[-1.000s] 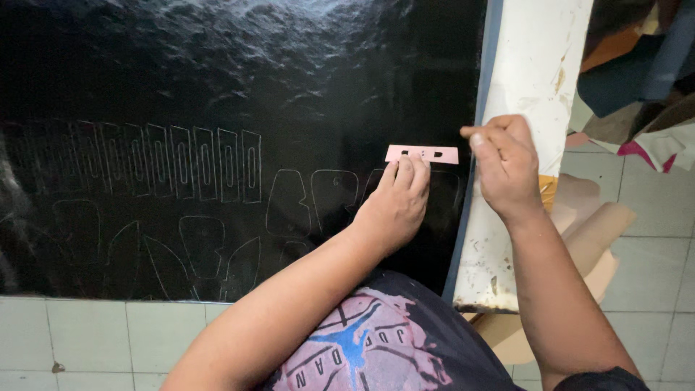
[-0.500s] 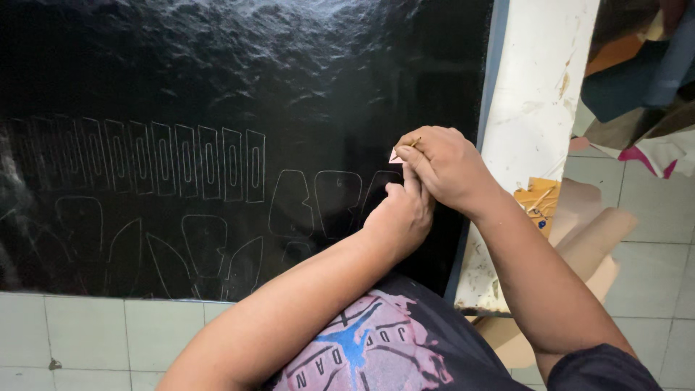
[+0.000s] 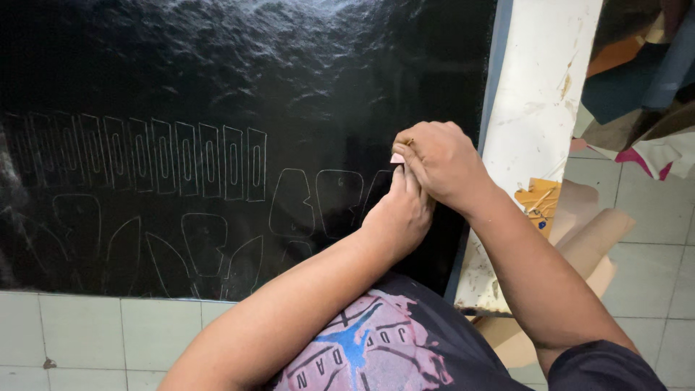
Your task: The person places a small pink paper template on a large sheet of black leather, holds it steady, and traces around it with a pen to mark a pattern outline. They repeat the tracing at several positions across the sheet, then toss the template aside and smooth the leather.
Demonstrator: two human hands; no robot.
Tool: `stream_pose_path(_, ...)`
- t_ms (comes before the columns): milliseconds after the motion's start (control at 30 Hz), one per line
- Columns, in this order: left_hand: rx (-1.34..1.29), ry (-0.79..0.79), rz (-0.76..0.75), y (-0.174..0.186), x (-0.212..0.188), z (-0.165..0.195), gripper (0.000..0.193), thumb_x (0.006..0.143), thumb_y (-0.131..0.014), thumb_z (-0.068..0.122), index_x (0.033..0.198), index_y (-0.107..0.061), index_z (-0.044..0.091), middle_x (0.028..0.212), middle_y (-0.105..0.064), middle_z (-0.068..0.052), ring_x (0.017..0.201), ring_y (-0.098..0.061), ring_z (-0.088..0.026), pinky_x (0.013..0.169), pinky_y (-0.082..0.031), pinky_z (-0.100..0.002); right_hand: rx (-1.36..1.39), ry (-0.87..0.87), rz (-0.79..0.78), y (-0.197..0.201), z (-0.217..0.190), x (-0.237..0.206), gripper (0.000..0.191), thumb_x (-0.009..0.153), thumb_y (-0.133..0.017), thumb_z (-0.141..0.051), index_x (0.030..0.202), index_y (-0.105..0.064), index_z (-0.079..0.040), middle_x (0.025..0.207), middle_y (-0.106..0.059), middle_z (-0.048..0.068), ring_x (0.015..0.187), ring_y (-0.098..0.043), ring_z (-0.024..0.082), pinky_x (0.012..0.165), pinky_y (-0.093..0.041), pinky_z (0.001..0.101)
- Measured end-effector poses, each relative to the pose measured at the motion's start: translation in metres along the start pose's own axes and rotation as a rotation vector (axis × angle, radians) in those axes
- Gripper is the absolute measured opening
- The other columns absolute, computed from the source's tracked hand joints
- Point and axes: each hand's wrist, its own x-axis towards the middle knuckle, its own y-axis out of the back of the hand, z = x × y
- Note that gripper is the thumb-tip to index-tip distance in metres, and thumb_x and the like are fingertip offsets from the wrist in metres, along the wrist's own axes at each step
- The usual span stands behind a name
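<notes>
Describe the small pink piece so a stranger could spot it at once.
Start at the big black sheet with pale traced outlines. At its right edge the two hands meet; the pink template peeks from under the right hand, above the left hand. It is the sheet's only pink thing.
</notes>
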Motion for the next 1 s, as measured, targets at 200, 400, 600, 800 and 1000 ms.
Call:
stream_pose_path(200, -0.154, 0.066, 0.064, 0.001, 0.000, -0.005, 0.052, 0.091, -0.052, 0.030, 0.128, -0.066, -0.004, 0.136, -0.058, -0.029, 0.128, -0.052, -0.049, 0.107, -0.040, -0.059, -0.026, 0.038, 0.055, 0.002, 0.001, 0.000, 0.007, 0.099, -0.067, -0.012, 0.100, -0.070, -0.006, 0.095, -0.070, 0.007, 0.090, -0.066, 0.028, 0.085, -0.048, 0.0405)
stream_pose_path(400, -0.252, 0.065, 0.071, -0.002, 0.003, -0.011, 0.053, 0.086, -0.058, 0.037, 0.119, -0.071, -0.002, 0.133, -0.059, -0.023, 0.131, -0.048, -0.049, 0.112, -0.036, -0.063, 0.011, 0.013, 0.084, 0.002, -0.002, -0.007, 0.006, 0.098, -0.066, -0.009, 0.102, -0.070, -0.006, 0.096, -0.070, 0.008, 0.090, -0.066, 0.028, 0.087, -0.048, 0.0403)
stream_pose_path(600, -0.235, 0.107, 0.119, 0.005, 0.004, -0.017, 0.066, 0.083, -0.064, 0.044, 0.123, -0.068, -0.008, 0.139, -0.054, -0.026, 0.127, -0.049, -0.038, 0.106, -0.043, -0.049, -0.046, -0.069, 0.061, 0.021, 0.009, -0.021, 0.006, 0.098, -0.068, -0.010, 0.098, -0.072, -0.005, 0.094, -0.071, 0.010, 0.090, -0.066, 0.032, 0.083, -0.049, 0.0425)
stream_pose_path(800, -0.359, 0.156, 0.172, 0.013, 0.007, -0.022, 0.060, 0.076, -0.071, 0.037, 0.116, -0.069, -0.008, 0.125, -0.055, -0.016, 0.114, -0.053, -0.028, 0.093, -0.048, -0.039, -0.190, -0.184, 0.107, 0.045, 0.018, -0.051, 0.009, 0.099, -0.070, -0.013, 0.099, -0.072, -0.004, 0.096, -0.071, 0.011, 0.092, -0.066, 0.034, 0.085, -0.049, 0.0445)
stream_pose_path(1000, -0.465, 0.154, 0.110, 0.019, 0.012, -0.034, 0.046, 0.084, -0.069, 0.030, 0.116, -0.068, -0.004, 0.118, -0.057, -0.011, 0.106, -0.055, -0.024, 0.082, -0.049, -0.035, -0.196, -0.173, 0.158, 0.048, 0.019, -0.061, 0.008, 0.101, -0.069, -0.012, 0.101, -0.071, -0.004, 0.098, -0.070, 0.011, 0.093, -0.066, 0.033, 0.086, -0.049, 0.0429)
